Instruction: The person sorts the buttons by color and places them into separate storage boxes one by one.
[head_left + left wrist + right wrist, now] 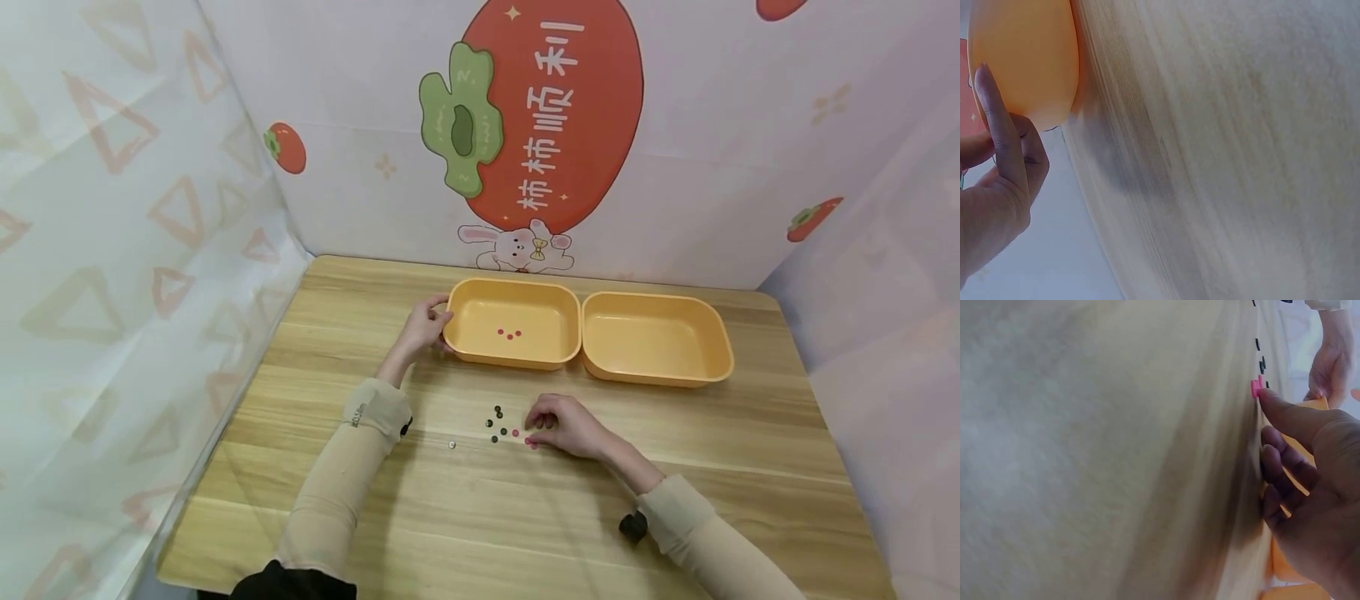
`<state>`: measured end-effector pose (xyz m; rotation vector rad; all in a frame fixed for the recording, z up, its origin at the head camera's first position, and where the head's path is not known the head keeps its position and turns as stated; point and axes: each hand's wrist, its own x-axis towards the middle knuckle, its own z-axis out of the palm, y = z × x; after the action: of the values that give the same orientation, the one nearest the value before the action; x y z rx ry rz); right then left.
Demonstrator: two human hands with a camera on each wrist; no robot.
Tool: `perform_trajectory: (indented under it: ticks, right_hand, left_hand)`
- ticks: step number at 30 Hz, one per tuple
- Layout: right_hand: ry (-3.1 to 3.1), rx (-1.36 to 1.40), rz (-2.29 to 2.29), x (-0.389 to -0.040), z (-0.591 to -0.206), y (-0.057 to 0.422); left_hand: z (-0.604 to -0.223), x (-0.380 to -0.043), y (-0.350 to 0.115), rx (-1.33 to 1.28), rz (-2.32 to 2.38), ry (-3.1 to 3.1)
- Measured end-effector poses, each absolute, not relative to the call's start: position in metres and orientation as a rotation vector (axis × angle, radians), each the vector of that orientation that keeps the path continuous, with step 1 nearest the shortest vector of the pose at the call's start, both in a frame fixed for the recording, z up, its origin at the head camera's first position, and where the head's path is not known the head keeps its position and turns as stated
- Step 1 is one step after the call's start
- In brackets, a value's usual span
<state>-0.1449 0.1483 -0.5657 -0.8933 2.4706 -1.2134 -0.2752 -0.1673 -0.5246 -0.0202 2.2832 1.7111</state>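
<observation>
My left hand (425, 323) grips the left end of a yellow plastic tray (513, 360); in the left wrist view its index finger (1000, 125) lies along the outside wall. Inside that tray are several small pink buttons (510, 337). On the table my right hand (567, 427) is low beside more small pink discs that look like buttons (515, 433). In the right wrist view its thumb (1288, 415) touches a pink button (1255, 389), while the other fingers curve loosely apart from it. Several dark buttons (503, 432) lie just left of the pink ones.
A second yellow tray (660, 380) stands at the right of the first, their ends side by side. One pale button (452, 445) lies alone on the wooden table (480, 533). A printed backdrop (360, 208) rises behind the table.
</observation>
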Motion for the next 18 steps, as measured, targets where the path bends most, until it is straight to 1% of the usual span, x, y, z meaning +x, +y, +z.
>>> perform_trajectory:
  ticks: [8,18]
  right_hand:
    - [2.531,-0.958,-1.302,-0.140,-0.575,0.142]
    - [2.715,-0.829,-1.199,-0.127,-0.582,0.132]
  left_hand:
    - [-0.526,-0.275,-0.168,-0.023,1.714,2.288]
    - [-0.526,-0.275,-0.167,-0.031,1.728,2.290]
